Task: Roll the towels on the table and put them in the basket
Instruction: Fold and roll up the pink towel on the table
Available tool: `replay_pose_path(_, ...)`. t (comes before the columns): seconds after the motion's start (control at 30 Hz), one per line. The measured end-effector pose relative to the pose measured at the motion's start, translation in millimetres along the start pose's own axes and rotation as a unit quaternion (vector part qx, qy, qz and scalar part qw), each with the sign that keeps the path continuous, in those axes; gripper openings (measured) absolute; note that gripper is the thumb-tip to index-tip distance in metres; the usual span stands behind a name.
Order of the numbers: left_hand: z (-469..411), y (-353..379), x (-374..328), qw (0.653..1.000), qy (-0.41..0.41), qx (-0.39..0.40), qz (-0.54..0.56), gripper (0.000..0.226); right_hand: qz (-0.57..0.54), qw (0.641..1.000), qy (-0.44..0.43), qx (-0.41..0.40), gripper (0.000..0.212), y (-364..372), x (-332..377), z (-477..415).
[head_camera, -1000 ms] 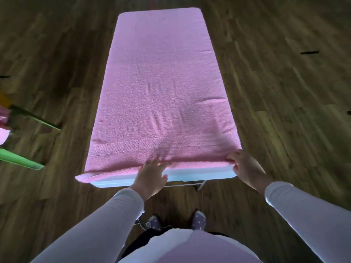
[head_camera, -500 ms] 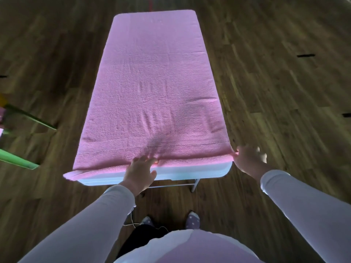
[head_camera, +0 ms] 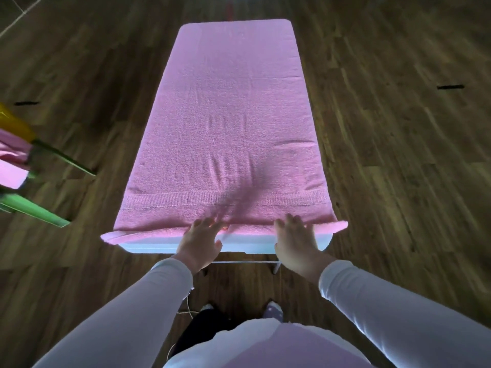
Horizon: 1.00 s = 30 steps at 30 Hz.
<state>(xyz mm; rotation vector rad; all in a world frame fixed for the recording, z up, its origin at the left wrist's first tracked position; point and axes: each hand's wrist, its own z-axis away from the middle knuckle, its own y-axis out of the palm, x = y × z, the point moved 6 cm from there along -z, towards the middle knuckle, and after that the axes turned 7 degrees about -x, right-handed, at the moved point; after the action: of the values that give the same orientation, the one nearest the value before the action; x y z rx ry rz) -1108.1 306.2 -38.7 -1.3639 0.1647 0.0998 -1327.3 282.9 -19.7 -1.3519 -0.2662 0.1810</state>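
At far left, by the frame edge, green legs (head_camera: 37,212) of some stand or chair on the wood floor (head_camera: 398,155), with pink cloth (head_camera: 13,166) and a yellow piece (head_camera: 13,123) draped over it; cut off, so no telling what else is there. Toward the middle, a white worktop (head_camera: 170,247) running lengthwise away from the camera, covered end to end by a pink towel (head_camera: 228,123), spread flat and unrolled, lightly creased near the close end, with a woven band across it just short of the hem. Near hem hanging slightly past the worktop's near edge, left corner jutting out beyond the white rim. Left hand (head_camera: 200,241) at the near hem, a little left of centre, palm down, fingers stretched forward and spread, tips on the towel edge; grip open, nothing pinched that can be seen. Dark shadow fanning over the towel just ahead of that hand. Right hand (head_camera: 297,241) just beside it to the right, also palm down, fingers extended onto the hem; grip likewise open and flat, holding nothing. Both arms in pale long sleeves (head_camera: 398,309). Below, between the arms, two feet (head_camera: 273,310) on the floor under the worktop's near end. Farther right, bare floor with a short black mark (head_camera: 450,87).
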Motion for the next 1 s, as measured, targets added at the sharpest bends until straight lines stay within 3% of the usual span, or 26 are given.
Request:
replay_pose_path(0.1,0.0,-2.0,2.8,1.000,0.001,-0.006,0.009,0.053,-0.049,0.995,-0.087,0.018,0.055,4.3,56.2,0.8)
replay_pose_path(0.43,20.7,-16.0,126.2,0.994,-0.086,-0.063,-0.018,0.080,-0.045,0.987,-0.030,0.149,0.081,5.5,70.1,-8.3)
replay_pose_path(0.57,27.9,-32.0,190.7,0.980,-0.183,-0.050,-0.060,0.061,-0.036,0.986,-0.010,0.160,0.076,3.3,76.3,-12.8)
replay_pose_path(0.67,35.2,-41.9,229.2,0.969,-0.233,-0.074,-0.023,0.049,0.002,0.987,-0.010,0.162,0.075,2.0,84.8,-15.2)
replay_pose_path(0.87,30.6,-48.2,244.2,0.987,-0.153,-0.048,0.016,0.030,0.037,0.983,-0.011,0.181,0.073,-4.2,92.6,-19.0)
replay_pose_path(1.0,28.2,-47.3,261.1,0.992,-0.123,0.009,0.011,0.023,0.033,0.985,-0.008,0.168,0.072,-4.8,91.8,-19.5)
